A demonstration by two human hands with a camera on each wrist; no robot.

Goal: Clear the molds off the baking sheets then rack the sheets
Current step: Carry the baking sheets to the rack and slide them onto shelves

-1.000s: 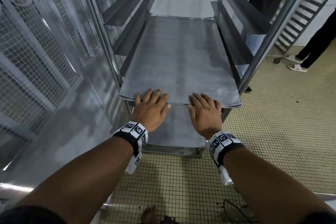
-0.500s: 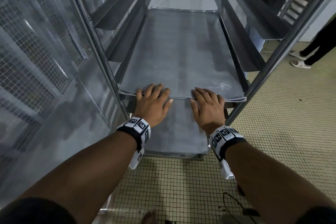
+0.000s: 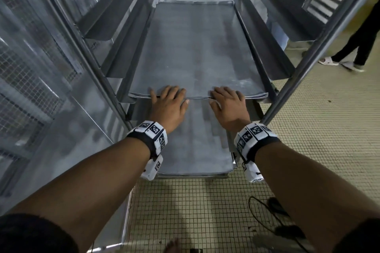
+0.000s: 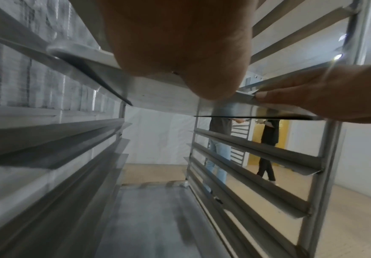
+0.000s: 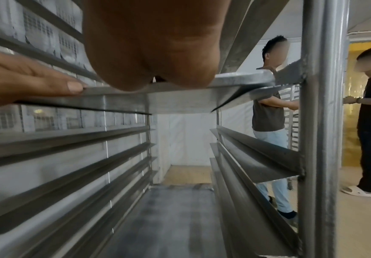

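A bare grey baking sheet (image 3: 195, 51) lies on the side rails of a steel rack (image 3: 320, 41), nearly fully inside it. My left hand (image 3: 168, 98) and right hand (image 3: 228, 100) rest side by side on its near edge, fingers flat on top. In the left wrist view my thumb (image 4: 312, 90) presses straight against the sheet's edge (image 4: 157, 97). The right wrist view shows the same, with the thumb (image 5: 36, 78) on the edge (image 5: 180, 97). No molds are in view.
Another sheet (image 3: 195, 146) sits on the rack's lowest level, sticking out toward me. Empty rails run above and below. A mesh wall (image 3: 30, 68) stands close on the left. Two people (image 3: 353, 47) stand beyond the rack on the right. A black cable (image 3: 273, 217) lies on the tiled floor.
The sheet has slid deeper into the rack, and both hands have followed it forward on its near edge.
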